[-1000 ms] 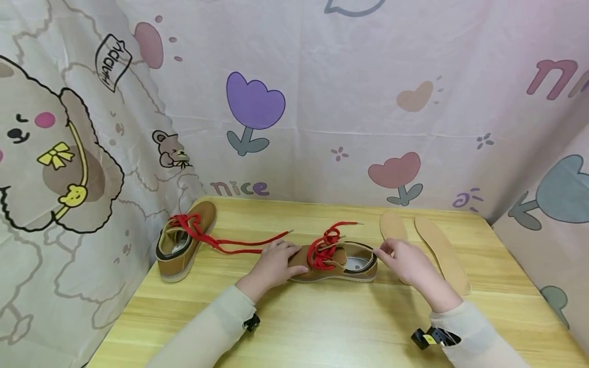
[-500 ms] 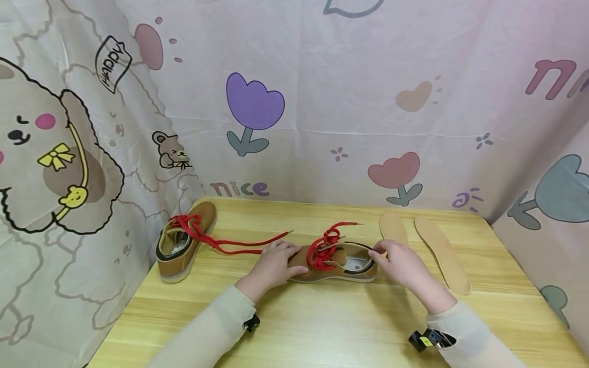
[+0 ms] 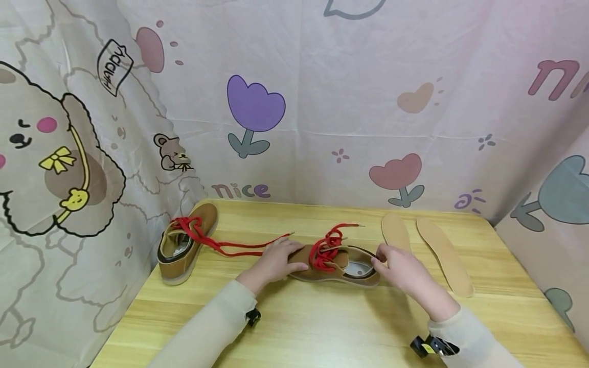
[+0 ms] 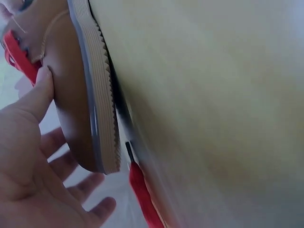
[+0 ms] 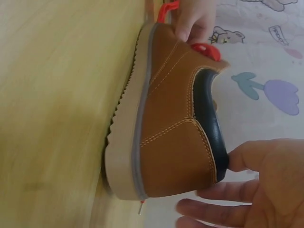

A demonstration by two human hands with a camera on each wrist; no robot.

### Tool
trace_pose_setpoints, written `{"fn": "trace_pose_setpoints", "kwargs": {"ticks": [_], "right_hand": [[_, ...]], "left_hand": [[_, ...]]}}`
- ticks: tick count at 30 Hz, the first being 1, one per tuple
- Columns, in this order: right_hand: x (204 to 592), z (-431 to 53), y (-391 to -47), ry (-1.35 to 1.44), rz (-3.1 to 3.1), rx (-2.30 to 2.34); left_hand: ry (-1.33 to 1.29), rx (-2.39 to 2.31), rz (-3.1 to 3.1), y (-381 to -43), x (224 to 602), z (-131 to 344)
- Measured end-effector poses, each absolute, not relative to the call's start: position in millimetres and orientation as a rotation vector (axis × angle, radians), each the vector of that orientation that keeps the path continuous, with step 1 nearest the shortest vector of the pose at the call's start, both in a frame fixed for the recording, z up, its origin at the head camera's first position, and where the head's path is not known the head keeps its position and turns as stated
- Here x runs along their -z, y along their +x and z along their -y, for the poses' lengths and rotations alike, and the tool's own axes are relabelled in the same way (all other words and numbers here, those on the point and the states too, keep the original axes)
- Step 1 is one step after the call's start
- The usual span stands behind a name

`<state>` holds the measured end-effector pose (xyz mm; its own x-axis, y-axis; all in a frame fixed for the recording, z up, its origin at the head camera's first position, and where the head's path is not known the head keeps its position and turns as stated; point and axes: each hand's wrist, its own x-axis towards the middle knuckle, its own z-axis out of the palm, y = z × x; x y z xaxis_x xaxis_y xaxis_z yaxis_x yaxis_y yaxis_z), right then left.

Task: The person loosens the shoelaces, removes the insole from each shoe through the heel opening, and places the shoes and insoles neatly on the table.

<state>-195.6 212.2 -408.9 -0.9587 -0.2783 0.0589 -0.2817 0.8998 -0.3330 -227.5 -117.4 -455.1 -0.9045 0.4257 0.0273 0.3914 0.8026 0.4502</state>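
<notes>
A brown shoe [image 3: 322, 275] with a pale ridged sole lies sideways in the middle of the table, toe to the left. My left hand [image 3: 276, 259] grips its toe, thumb on the near side. In the left wrist view the thumb presses the brown upper [image 4: 71, 99] close to the lace. At the heel, my right hand [image 3: 401, 268] pinches the dark padded collar [image 5: 209, 123] between thumb and finger. Knotted red laces [image 3: 324, 255] sit over the tongue, one end trailing behind. The grey inside of the shoe shows through its opening.
A matching brown shoe [image 3: 175, 268] stands at the table's left edge, its red laces [image 3: 239, 248] stretching toward my left hand. Two tan insoles [image 3: 395, 232] lie at the back right, one partly behind my right hand. A printed curtain [image 3: 317, 102] hangs behind the wooden table [image 3: 313, 327].
The shoe's heel has swung slightly toward me and to the right, with my right hand staying at the collar. My left hand keeps its place on the toe. The head view shifted slightly.
</notes>
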Motion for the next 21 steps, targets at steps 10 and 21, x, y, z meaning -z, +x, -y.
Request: {"fn": "trace_pose_setpoints", "kwargs": {"ticks": [10, 21], "right_hand": [[397.3, -208.7, -186.4, 0.516, 3.140, -0.462], [395.5, -207.4, -209.5, 0.526, 3.080, -0.541]], "left_hand": [[0.683, -0.751, -2.855, -248.9, 460.8, 123.0], [0.477, -0.541, -3.084, -210.5, 445.7, 113.5]]}}
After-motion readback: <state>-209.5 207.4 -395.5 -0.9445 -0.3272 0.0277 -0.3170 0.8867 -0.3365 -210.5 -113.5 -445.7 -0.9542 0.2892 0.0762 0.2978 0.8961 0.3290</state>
